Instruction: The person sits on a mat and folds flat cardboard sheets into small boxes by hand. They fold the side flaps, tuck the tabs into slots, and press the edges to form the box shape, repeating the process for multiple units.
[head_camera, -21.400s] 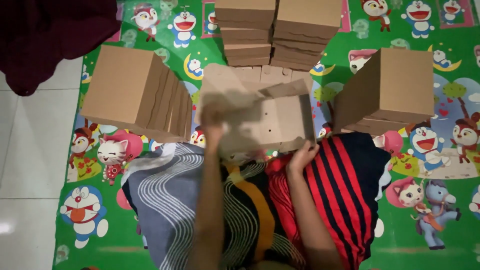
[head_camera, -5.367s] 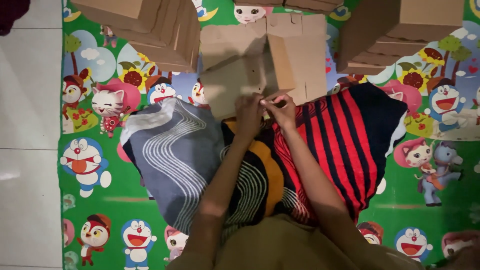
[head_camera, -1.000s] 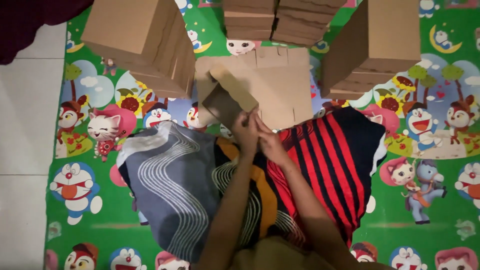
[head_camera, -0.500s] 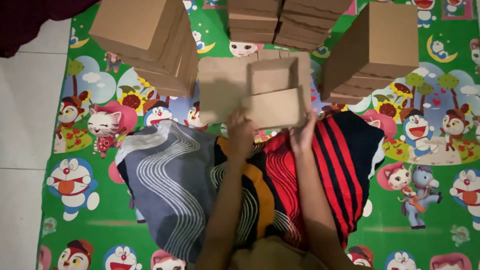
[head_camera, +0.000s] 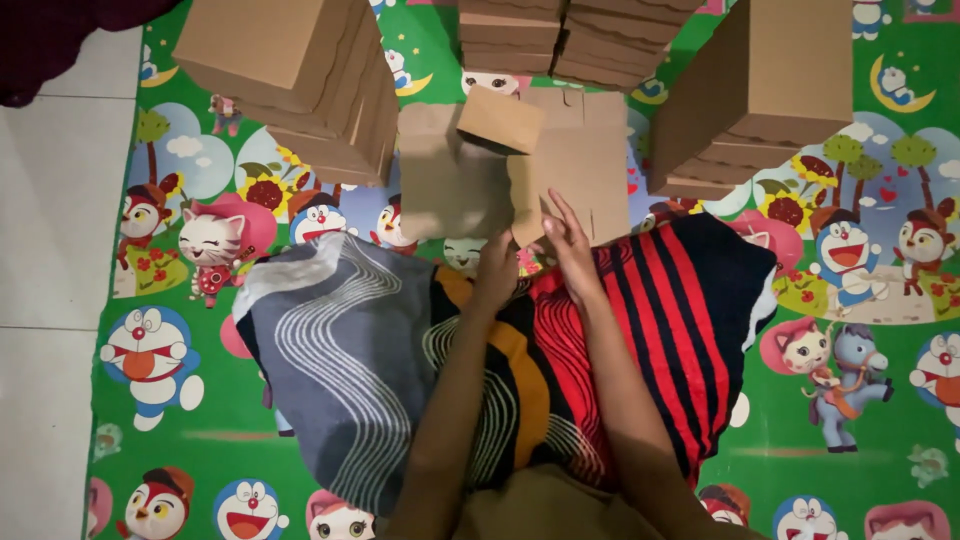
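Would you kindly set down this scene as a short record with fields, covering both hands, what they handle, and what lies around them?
Left hand: left hand at the lower edge of the flat brown cardboard box blank
Right hand: right hand, fingers spread on the same blank
Blank state: one flap raised, the rest flat
Lap: grey, orange, red and black patterned cloth
Surroundings: stacks of brown cardboard boxes left, ahead and right
Floor: green cartoon play mat; white tiles at left

Green cartoon-print play mat (head_camera: 200, 440) over pale floor tiles (head_camera: 45, 250), dark red cloth (head_camera: 60, 40) at corner, dim indoor light
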